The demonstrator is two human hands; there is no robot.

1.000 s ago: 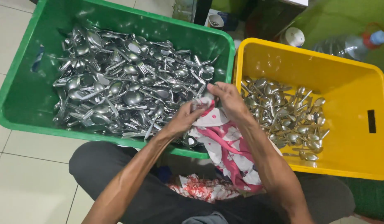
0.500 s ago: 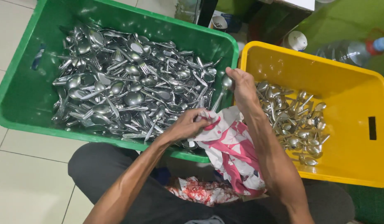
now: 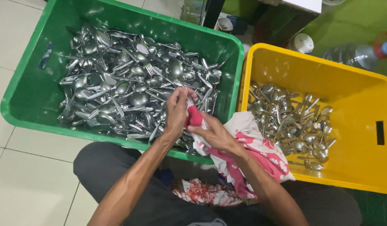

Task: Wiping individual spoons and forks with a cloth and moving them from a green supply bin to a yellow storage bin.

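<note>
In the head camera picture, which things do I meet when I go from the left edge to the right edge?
Green crate → heap of cutlery → left hand → right hand → pink and white cloth → spoons → yellow crate.

Cutlery in the green crate [image 3: 30,100] is bright polished metal, smooth and highly reflective; the spoons in the yellow crate [image 3: 361,125] show the same mirror finish. Both crates are moulded plastic, smooth with a slight sheen. The pink-and-white cloth [image 3: 252,150] is soft woven fabric, matt and creased. Floor tiles [image 3: 17,180] are pale, smooth, semi-gloss. The bottle [image 3: 352,54] is clear glossy plastic.
</note>
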